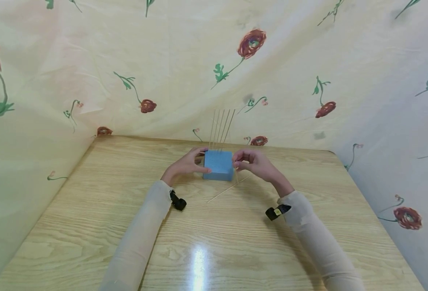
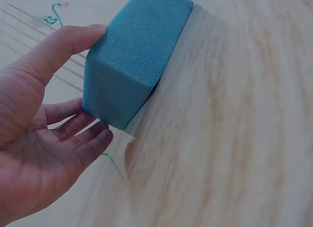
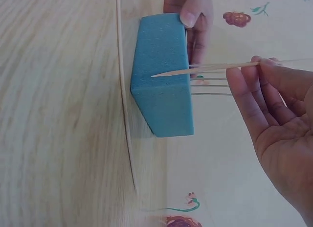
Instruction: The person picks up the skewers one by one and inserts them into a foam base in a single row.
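A blue foam block point(image 1: 218, 165) sits on the table, with several thin wooden skewers point(image 1: 217, 131) standing up from its far part. My left hand point(image 1: 186, 163) holds the block's left side, thumb at the upper front edge and fingertips point(image 2: 105, 135) along the end, as the left wrist view shows. Between thumb and fingers, my right hand point(image 1: 255, 163) pinches another skewer point(image 3: 178, 72) by the block's right side. Its pointed end aims down and overlaps the block in the right wrist view. One more skewer point(image 1: 221, 195) lies loose on the table in front of the block.
The wood-grain table point(image 1: 90, 218) ends at a hanging cloth point(image 1: 185, 60) with red flowers, which also closes off both sides. Small black devices point(image 1: 179, 202) are strapped to both wrists over light sleeves.
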`<state>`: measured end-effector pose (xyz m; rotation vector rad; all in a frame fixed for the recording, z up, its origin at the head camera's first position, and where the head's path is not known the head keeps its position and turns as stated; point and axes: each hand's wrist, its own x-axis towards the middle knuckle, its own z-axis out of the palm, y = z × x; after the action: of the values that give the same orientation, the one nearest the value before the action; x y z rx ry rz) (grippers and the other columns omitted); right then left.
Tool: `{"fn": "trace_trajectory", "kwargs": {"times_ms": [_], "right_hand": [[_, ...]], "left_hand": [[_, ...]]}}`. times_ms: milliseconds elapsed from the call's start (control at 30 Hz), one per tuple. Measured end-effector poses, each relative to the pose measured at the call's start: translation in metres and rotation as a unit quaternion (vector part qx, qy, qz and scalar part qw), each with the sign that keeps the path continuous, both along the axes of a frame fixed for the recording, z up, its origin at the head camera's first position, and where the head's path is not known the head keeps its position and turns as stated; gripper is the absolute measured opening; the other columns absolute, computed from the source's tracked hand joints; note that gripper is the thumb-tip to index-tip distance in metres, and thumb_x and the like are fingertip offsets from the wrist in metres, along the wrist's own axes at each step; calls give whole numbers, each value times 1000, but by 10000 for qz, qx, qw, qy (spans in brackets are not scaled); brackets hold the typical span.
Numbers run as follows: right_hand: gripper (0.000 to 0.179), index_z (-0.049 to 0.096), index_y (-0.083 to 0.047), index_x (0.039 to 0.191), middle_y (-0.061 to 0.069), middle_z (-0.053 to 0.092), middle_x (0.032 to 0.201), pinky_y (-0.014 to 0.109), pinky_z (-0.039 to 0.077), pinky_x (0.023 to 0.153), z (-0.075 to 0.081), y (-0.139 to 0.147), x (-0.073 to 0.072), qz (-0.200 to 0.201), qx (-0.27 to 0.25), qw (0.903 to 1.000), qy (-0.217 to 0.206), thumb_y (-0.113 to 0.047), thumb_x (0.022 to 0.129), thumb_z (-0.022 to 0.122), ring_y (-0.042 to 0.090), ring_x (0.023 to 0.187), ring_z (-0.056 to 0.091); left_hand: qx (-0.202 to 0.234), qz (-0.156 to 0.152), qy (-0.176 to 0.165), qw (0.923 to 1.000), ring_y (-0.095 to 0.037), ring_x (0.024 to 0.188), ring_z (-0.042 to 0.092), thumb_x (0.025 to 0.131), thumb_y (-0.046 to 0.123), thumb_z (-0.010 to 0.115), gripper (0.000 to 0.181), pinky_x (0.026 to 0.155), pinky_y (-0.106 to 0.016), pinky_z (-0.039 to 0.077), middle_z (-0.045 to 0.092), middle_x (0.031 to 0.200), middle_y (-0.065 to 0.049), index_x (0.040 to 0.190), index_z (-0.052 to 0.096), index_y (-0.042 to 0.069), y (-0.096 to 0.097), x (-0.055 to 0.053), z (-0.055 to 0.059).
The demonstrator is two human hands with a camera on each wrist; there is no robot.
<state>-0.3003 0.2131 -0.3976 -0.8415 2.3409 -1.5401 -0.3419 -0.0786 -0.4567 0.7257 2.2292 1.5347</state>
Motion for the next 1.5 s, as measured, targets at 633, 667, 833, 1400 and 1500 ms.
{"fn": "trace_trajectory", "kwargs": {"times_ms": [633, 667, 833, 1400, 1500], "right_hand": [[13, 60, 13, 107, 15, 66, 99, 33, 63, 81, 4, -4, -14, -490, -971, 9935, 333, 4, 98, 63, 18, 87, 71], [13, 60, 13, 106, 15, 66, 99, 33, 63, 80, 5, -5, -14, -520, -988, 9930, 380, 4, 98, 63, 18, 86, 70], [12, 60, 12, 105, 10, 69, 96, 40, 63, 83, 9, -7, -17, -661, -1088, 9908, 463, 4, 97, 64, 16, 84, 70], [11, 60, 12, 105, 1, 68, 95, 31, 63, 81, 15, -19, -31, -1049, -1601, 9792, 679, 4, 98, 63, 12, 87, 69], [8, 61, 11, 103, 1, 68, 94, 29, 63, 80, 17, -22, -34, -1166, -1706, 9759, 707, 5, 97, 63, 12, 86, 69]], "left_hand": [[-52, -22, -44, 10000, -34, 153, 27, 91, 15, 78, 90, 123, -50, 32, 18, 165, -14, 162, 24, 7, 0, -1, -1], [-51, -22, -40, 10000, -34, 153, 27, 91, 15, 78, 90, 123, -50, 32, 18, 165, -14, 162, 24, 7, 0, -1, -1], [-58, -8, -30, 10000, -35, 153, 27, 91, 14, 79, 90, 123, -50, 32, 18, 165, -15, 162, 24, 7, 0, 0, 0], [-42, 13, -86, 10000, -33, 153, 27, 91, 16, 78, 90, 123, -50, 33, 17, 166, -13, 162, 24, 9, -1, 0, 0], [-53, 2, -50, 10000, -34, 153, 27, 91, 15, 78, 90, 123, -51, 33, 16, 166, -14, 162, 24, 8, -1, 0, -1]]}}
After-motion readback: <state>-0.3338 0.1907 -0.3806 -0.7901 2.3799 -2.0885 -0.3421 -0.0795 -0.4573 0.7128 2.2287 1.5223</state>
